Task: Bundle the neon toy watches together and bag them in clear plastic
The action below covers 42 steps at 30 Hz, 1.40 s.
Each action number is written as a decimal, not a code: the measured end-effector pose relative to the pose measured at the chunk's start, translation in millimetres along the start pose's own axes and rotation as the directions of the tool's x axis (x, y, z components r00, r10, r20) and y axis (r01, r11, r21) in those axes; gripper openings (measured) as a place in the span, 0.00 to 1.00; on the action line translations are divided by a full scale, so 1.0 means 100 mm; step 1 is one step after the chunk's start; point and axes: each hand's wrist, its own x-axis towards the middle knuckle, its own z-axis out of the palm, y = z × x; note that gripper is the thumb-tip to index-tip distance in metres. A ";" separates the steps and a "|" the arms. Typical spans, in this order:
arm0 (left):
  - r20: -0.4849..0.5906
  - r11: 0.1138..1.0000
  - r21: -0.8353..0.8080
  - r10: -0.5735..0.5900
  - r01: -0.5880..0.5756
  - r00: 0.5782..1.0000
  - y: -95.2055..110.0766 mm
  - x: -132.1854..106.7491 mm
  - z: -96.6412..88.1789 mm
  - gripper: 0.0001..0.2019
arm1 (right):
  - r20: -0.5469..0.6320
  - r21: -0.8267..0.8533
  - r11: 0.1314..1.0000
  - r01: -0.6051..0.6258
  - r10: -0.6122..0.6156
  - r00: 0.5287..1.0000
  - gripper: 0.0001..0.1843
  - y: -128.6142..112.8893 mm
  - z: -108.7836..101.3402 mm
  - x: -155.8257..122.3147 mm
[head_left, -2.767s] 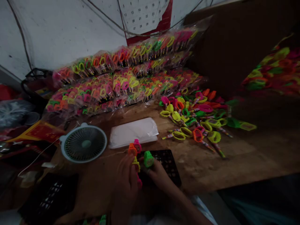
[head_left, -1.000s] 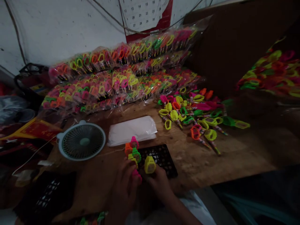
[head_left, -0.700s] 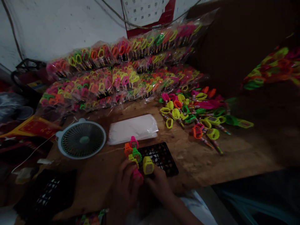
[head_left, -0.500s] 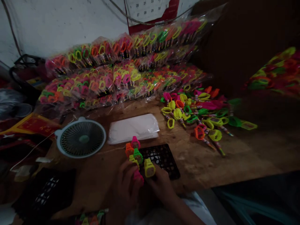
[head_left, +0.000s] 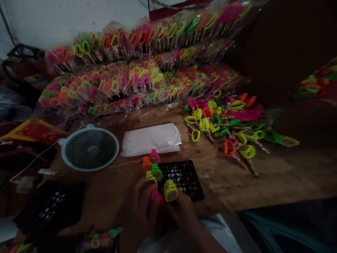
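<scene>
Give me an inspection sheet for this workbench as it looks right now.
Surface: worn wooden table, dimly lit.
Job's things: yellow piece and pink piece at the black grid tray; more pieces stand on it.
Clutter: loose neon pieces, bagged stock, white bag stack, small fan.
Grippers: left hand grips pink, right hand grips yellow.
Cables: thin white cord left of the fan.
Surroundings: white wall behind.

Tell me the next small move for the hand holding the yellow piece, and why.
Probably seat it: the right hand holds the yellow plastic ring-shaped toy over the black plastic grid tray, beside the row of coloured toys already standing there.
</scene>
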 end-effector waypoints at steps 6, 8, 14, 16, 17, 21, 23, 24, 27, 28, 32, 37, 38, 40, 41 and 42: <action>0.022 0.998 0.012 0.060 -0.061 0.998 -0.08 -0.03 -0.04 0.15 | -0.003 -0.016 1.000 -0.026 0.026 1.000 0.13 -0.03 0.04 0.05; 0.017 0.998 -0.019 0.052 -0.052 0.998 -0.08 -0.05 -0.05 0.14 | -0.003 -0.024 1.000 -0.009 0.009 1.000 0.13 -0.04 0.07 0.05; -0.026 0.993 -0.111 -0.051 0.048 0.998 0.02 -0.06 -0.02 0.13 | -0.033 -0.081 0.996 0.044 -0.047 0.998 0.12 0.02 0.15 -0.04; -0.023 0.991 -0.121 -0.052 0.049 0.998 0.04 -0.06 -0.01 0.13 | -0.057 -0.087 0.993 0.077 -0.082 0.995 0.10 0.03 0.15 -0.08; -0.018 0.992 -0.121 -0.049 0.046 0.999 0.04 -0.07 -0.01 0.13 | -0.066 -0.086 0.992 0.088 -0.094 0.993 0.09 0.04 0.15 -0.09; 0.009 0.994 -0.103 0.024 -0.023 1.000 -0.02 -0.08 -0.03 0.15 | -0.028 -0.090 0.993 0.078 -0.081 0.996 0.09 0.02 0.16 -0.05; -0.003 0.994 -0.096 0.047 -0.047 0.999 -0.07 -0.09 -0.03 0.16 | 0.035 -0.103 0.994 0.031 -0.028 0.999 0.09 0.00 0.16 0.01; -0.012 0.994 -0.100 0.045 -0.046 0.999 -0.09 -0.09 -0.03 0.17 | 0.069 -0.107 0.994 0.003 0.004 0.998 0.08 -0.02 0.16 0.03; -0.037 0.994 -0.104 0.018 -0.022 0.999 -0.13 -0.09 -0.01 0.20 | 0.126 -0.109 0.992 -0.058 0.072 0.989 0.09 -0.05 0.20 0.05; -0.040 0.995 -0.104 0.001 -0.005 0.999 -0.14 -0.09 0.00 0.21 | 0.134 -0.109 0.992 -0.067 0.082 0.988 0.09 -0.06 0.22 0.03; 0.003 0.988 -0.136 -0.074 0.074 0.997 -0.12 -0.07 0.00 0.26 | 0.152 -0.083 0.992 -0.096 0.108 0.983 0.09 -0.06 0.21 0.01; 0.072 1.000 -0.006 0.011 -0.011 0.997 -0.07 0.07 0.03 0.20 | 0.349 0.084 0.996 -0.029 -0.002 0.937 0.15 0.11 -0.49 0.55; 0.081 0.999 0.005 0.049 -0.049 0.995 -0.07 0.12 0.04 0.19 | 0.214 0.004 1.000 0.011 -0.011 0.977 0.16 0.16 -0.70 0.75; 0.071 0.993 0.031 0.115 -0.118 0.991 -0.11 0.22 0.07 0.20 | -0.009 -0.351 0.935 0.057 -0.065 0.998 0.23 0.26 -1.10 1.17; 0.069 0.989 0.052 0.134 -0.138 0.989 -0.14 0.27 0.08 0.21 | -0.040 -0.560 0.827 0.046 -0.082 0.996 0.26 0.31 -1.25 1.37; 0.071 0.985 0.076 0.147 -0.152 0.987 -0.17 0.33 0.09 0.21 | 0.020 -0.733 0.678 0.051 -0.055 0.998 0.28 0.35 -1.38 1.55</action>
